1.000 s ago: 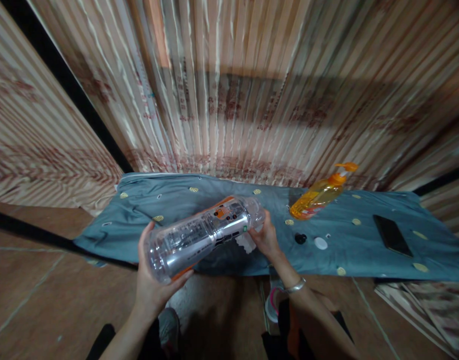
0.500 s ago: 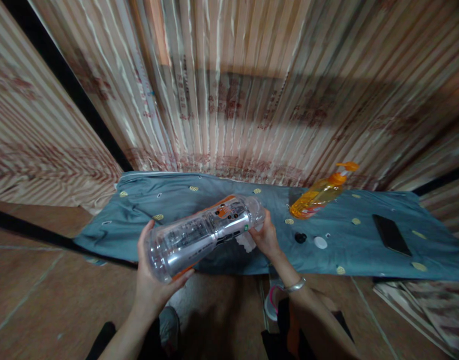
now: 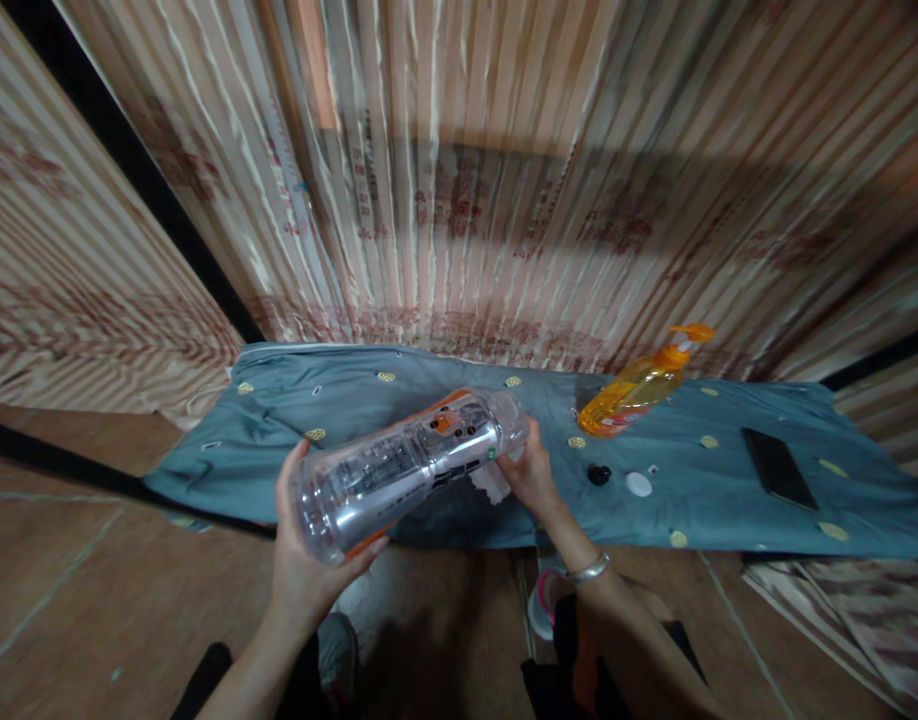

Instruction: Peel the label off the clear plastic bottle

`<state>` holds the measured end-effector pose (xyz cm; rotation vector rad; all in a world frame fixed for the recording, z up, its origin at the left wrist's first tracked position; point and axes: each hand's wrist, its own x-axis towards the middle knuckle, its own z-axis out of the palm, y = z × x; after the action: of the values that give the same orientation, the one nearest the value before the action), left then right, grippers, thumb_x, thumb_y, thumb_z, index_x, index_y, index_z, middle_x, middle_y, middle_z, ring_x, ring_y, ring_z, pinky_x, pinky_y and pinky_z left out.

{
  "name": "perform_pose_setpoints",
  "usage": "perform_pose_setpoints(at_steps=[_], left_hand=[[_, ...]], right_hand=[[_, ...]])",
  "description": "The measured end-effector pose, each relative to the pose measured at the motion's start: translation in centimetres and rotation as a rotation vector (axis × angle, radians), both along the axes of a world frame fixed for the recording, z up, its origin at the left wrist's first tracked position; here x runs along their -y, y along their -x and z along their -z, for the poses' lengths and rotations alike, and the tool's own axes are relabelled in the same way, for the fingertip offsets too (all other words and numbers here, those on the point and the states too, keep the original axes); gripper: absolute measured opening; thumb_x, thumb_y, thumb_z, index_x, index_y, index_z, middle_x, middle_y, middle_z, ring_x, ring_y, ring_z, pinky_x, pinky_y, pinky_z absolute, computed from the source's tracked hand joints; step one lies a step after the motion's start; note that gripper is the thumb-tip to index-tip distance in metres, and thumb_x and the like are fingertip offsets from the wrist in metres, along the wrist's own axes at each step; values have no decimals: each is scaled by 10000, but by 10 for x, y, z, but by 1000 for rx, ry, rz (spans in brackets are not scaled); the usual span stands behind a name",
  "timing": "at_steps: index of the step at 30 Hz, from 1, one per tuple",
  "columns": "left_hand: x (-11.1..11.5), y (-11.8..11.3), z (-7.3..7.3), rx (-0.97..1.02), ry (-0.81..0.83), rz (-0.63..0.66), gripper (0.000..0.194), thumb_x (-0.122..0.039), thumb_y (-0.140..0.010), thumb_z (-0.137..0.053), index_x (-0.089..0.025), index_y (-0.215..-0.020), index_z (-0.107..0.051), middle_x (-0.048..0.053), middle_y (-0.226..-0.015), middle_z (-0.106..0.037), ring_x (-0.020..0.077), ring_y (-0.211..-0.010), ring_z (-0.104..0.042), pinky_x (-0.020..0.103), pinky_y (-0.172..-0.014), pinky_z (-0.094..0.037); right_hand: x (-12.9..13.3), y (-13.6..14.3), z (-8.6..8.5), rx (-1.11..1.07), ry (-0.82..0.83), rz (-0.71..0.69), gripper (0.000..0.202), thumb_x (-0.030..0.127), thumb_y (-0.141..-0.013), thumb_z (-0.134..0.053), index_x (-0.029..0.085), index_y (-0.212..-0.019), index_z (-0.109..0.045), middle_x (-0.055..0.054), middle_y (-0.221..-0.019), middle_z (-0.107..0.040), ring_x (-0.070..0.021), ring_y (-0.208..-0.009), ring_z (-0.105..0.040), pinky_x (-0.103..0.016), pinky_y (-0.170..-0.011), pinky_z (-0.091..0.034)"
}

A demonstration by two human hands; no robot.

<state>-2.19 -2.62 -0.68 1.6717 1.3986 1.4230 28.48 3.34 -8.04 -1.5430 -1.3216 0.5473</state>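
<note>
A large clear plastic bottle (image 3: 414, 470) with a silver and orange label lies tilted between my hands, above the cloth-covered bench. My left hand (image 3: 309, 570) is wrapped round its wide base at the lower left. Around the neck end at the upper right, my right hand (image 3: 530, 468) is closed, and its fingers are partly hidden. A crumpled white tissue (image 3: 490, 484) shows below the neck, beside the right hand; whether that hand grips it I cannot tell.
On the blue-grey cloth (image 3: 691, 500) to the right stand an orange pump bottle (image 3: 630, 395), a small black cap (image 3: 598, 474), a white disc (image 3: 639, 484) and a black phone-like slab (image 3: 779, 468). A striped curtain (image 3: 466, 200) hangs behind. Black poles (image 3: 144, 180) frame the bench.
Both hands keep the same hold on the clear bottle, which has barely moved. The view has shifted very slightly.
</note>
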Motion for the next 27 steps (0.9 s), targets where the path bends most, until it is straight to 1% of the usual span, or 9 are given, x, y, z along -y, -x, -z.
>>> perform_pose_setpoints(at_steps=[2,4,6,8,10,14,18,22,27], left_hand=[[2,-4,-3,53,18,-62,1182,-542,-555,-939,-195,-1532,-370,174,-1341,-606,350,-1131,-712,528,-993,-606],[3,-7,-4,100,24,-90,1173,-586,-567,-923,-200,-1531,-377,167,-1340,-609,349,-1140,-708,521,-996,-604],[3,-6,-4,71,18,-71,1169,-527,-542,-949,-205,-1516,-389,166,-1339,-608,355,-1138,-710,519,-983,-611],[0,-1,-2,14,23,-19,1209,-454,-487,-981,-214,-1510,-382,150,-1279,-634,351,-1064,-733,519,-923,-638],[-2,4,0,4,16,-10,1193,-431,-512,-973,-220,-1518,-367,162,-1319,-622,353,-1081,-732,529,-933,-638],[-3,8,2,-12,6,0,1165,-413,-560,-954,-206,-1531,-344,193,-1394,-587,354,-1124,-722,529,-957,-633],[-2,6,3,6,25,-12,1192,-424,-527,-968,-203,-1525,-355,190,-1390,-592,367,-1164,-706,539,-995,-616],[-2,6,4,-5,4,-23,1190,-435,-535,-958,-201,-1531,-350,206,-1452,-546,370,-1180,-697,546,-1012,-603],[-3,10,6,-47,-12,12,1171,-402,-572,-949,-202,-1546,-331,191,-1378,-604,354,-1104,-728,535,-959,-629]], right_hand=[[0,1,-1,2,5,5,658,495,-783,-740,215,-1336,-518,-138,-1186,-760,-343,-1074,-753,-494,-906,-623],[0,1,-2,5,11,7,674,514,-781,-737,211,-1340,-513,-135,-1185,-763,-340,-1071,-753,-491,-906,-622],[0,1,-2,10,14,5,690,529,-778,-734,206,-1344,-508,-141,-1202,-758,-342,-1084,-750,-493,-919,-619],[-1,1,-2,14,16,8,692,531,-774,-736,207,-1341,-510,-145,-1213,-753,-350,-1099,-747,-496,-921,-618],[-1,1,-1,11,19,11,689,524,-774,-738,206,-1342,-511,-145,-1205,-755,-356,-1094,-749,-500,-909,-620],[0,1,0,5,13,5,684,505,-788,-734,199,-1357,-508,-139,-1179,-767,-354,-1059,-760,-503,-900,-622],[0,1,-1,13,3,-3,662,503,-786,-734,194,-1333,-524,-137,-1178,-767,-360,-1060,-758,-517,-882,-630],[0,0,-2,9,4,-2,658,513,-793,-728,207,-1338,-521,-123,-1155,-770,-336,-1032,-765,-506,-884,-636],[1,0,-3,9,6,-11,674,536,-788,-716,208,-1340,-510,-129,-1175,-764,-351,-1069,-755,-503,-896,-630]])
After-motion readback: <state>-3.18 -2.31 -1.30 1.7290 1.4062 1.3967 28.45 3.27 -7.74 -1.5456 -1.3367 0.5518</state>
